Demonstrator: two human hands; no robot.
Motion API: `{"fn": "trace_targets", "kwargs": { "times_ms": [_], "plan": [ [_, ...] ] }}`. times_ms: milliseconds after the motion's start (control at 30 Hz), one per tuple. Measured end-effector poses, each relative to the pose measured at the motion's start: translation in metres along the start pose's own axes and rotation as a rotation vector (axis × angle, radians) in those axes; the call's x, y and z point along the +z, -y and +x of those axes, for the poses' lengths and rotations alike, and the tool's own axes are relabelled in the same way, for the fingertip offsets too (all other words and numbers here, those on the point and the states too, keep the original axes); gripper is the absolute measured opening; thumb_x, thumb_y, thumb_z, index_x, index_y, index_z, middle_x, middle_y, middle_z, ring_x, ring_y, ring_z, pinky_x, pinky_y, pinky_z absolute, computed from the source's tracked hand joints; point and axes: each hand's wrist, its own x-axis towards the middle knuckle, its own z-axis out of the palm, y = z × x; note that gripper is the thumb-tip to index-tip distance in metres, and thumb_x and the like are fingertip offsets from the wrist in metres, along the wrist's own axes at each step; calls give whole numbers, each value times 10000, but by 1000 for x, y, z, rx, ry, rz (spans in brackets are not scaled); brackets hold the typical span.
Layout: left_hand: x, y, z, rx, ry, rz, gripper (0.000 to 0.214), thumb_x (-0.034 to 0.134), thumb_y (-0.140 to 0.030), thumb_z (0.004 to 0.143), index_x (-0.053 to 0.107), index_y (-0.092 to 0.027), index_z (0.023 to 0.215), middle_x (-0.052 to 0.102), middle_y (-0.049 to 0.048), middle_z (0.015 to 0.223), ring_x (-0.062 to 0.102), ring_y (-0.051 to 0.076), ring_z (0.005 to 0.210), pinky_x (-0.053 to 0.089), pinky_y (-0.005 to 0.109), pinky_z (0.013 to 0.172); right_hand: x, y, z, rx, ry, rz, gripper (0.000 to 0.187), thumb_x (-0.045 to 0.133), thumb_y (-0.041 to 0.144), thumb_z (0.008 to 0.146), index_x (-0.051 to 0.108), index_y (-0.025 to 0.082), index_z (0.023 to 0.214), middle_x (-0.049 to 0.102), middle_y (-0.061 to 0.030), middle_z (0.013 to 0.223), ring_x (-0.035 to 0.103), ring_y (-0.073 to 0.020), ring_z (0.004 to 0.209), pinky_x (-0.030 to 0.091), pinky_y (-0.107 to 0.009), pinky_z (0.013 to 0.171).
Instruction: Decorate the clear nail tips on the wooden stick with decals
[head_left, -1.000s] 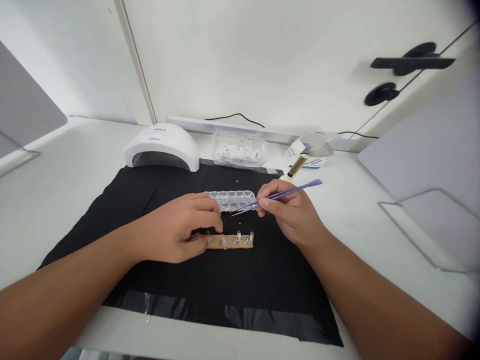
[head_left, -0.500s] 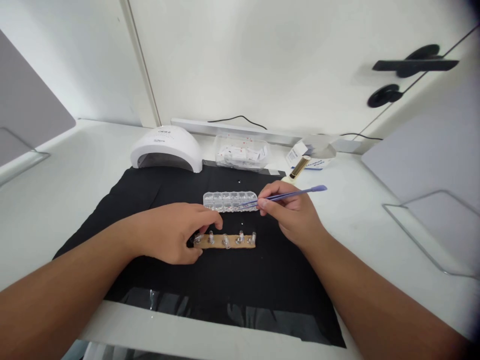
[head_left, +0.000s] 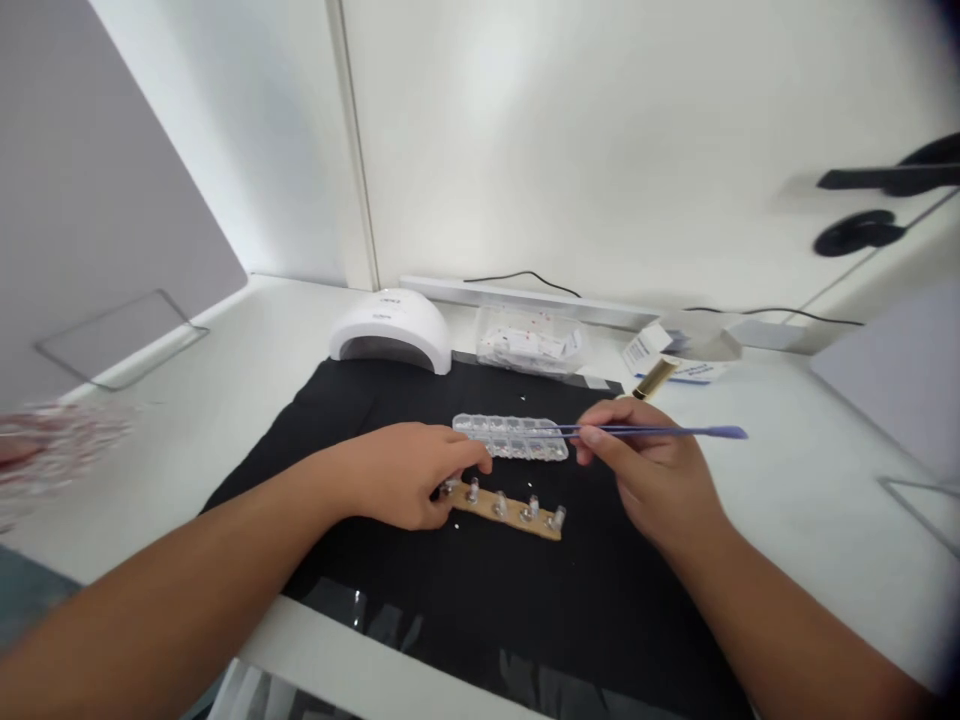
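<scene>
My left hand point(head_left: 416, 475) is closed on the left end of a narrow brown strip point(head_left: 516, 515), thumb below and fingers above, hiding that end. Several small clear nail tips point(head_left: 500, 503) stand along the strip. Between the fingers of my right hand point(head_left: 637, 445) is a pair of purple tweezers point(head_left: 664, 431), held almost level with the points to the left. Those points reach over a clear compartment box point(head_left: 551, 450) that contains tiny bits. Whether the tweezers grip a bit is too small to tell.
A black mat point(head_left: 390, 400) lies under the work. Behind it are a white nail lamp point(head_left: 390, 325), a clear tray of packets point(head_left: 529, 340), a small box point(head_left: 694, 370) and a gold-capped bottle point(head_left: 655, 380). At far left, a blurred hand has a red-and-white crinkled thing point(head_left: 67, 450).
The view has swung left. The strip now tilts, its right end nearer me, and the tweezer points have shifted left over the box. A blurred hand with something red-and-white has appeared at far left.
</scene>
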Motion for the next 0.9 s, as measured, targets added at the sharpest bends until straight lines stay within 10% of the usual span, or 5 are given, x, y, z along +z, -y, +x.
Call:
{"fn": "trace_targets", "kwargs": {
  "times_ms": [333, 633, 900],
  "plan": [
    [-4, 1, -3, 144, -305, 73, 420, 579, -185, 802, 569, -141, 1220, 616, 98, 1108, 592, 231, 981, 495, 357, 878, -1, -8, -1, -58, -80, -20, 115, 751, 309, 752, 677, 246, 814, 658, 29, 636, 601, -143, 587, 478, -272, 608],
    [-32, -41, -46, -29, -548, 312, 186, 508, -155, 871, 625, -179, 1013, 656, 69, 1001, 594, 224, 926, 473, 377, 839, -2, -10, 3, -59, -75, -200, 154, 716, 376, 753, 670, 238, 805, 643, 15, 610, 621, -178, 583, 501, -311, 595],
    [-10, 64, -185, -949, -770, 191, 457, 436, -521, 891, 589, -179, 1152, 643, 128, 1186, 606, 298, 1078, 511, 425, 898, -2, -10, 2, -68, -52, -216, 171, 717, 397, 755, 671, 238, 798, 652, 9, 629, 624, -191, 589, 496, -331, 594]
  ]
}}
